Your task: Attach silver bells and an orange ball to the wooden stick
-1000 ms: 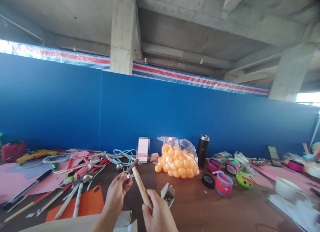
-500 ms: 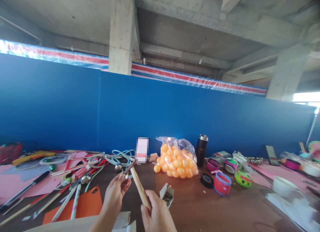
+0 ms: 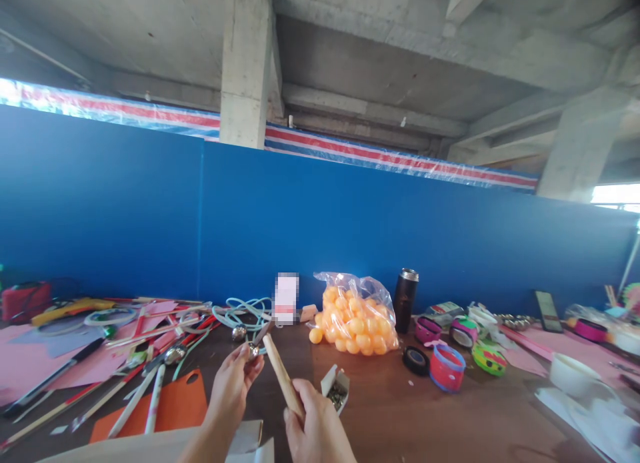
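My left hand [image 3: 234, 376] has its fingers closed around a shiny silver ball [image 3: 253, 350] that looks like a jingle bell. My right hand [image 3: 317, 416] is wrapped round a pale wooden stick [image 3: 284, 375], whose upper end tilts left and stands just right of the ball. I cannot tell whether stick and ball touch. Behind the ball a thin dark strip [image 3: 264, 331] points up to the right. Another silver ball [image 3: 239, 333] lies on the table beyond my left hand. Right of the stick stands a small open box [image 3: 330, 382] of tiny metal pieces.
A clear bag of orange balls [image 3: 356, 326] and a black flask [image 3: 406, 300] stand before the blue partition [image 3: 320, 223]. Sticks, pens and an orange sheet [image 3: 175, 406] crowd the left. Tape rolls [image 3: 416, 361], coloured bands [image 3: 447, 368] and a white cup [image 3: 573, 373] are on the right.
The view has shifted slightly, so everything appears a little farther right. Both hands keep the same hold on the silver ball and the wooden stick.
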The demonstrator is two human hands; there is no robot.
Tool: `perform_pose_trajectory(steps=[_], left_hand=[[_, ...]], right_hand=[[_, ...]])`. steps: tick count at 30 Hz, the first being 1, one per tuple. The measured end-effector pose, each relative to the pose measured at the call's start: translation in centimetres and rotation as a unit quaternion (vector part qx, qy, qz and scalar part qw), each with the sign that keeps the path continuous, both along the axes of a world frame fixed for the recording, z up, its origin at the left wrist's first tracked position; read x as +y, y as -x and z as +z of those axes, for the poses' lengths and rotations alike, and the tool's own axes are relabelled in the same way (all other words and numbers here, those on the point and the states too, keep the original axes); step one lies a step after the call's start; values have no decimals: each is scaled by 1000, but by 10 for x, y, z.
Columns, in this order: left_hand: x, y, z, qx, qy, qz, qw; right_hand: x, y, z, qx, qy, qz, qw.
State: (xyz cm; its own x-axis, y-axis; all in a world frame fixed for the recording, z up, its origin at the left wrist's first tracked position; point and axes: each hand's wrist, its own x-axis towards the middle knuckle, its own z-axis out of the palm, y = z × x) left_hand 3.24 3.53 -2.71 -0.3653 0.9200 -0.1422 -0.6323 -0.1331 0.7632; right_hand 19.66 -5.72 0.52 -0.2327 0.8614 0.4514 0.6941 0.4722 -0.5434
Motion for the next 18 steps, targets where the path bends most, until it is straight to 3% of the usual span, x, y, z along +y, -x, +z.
perform_pose_trajectory(steps=[18], left_hand=[[0, 0, -2, 21, 27, -3, 999]], right_hand=[[1, 0, -3, -6, 22, 3, 1000]])
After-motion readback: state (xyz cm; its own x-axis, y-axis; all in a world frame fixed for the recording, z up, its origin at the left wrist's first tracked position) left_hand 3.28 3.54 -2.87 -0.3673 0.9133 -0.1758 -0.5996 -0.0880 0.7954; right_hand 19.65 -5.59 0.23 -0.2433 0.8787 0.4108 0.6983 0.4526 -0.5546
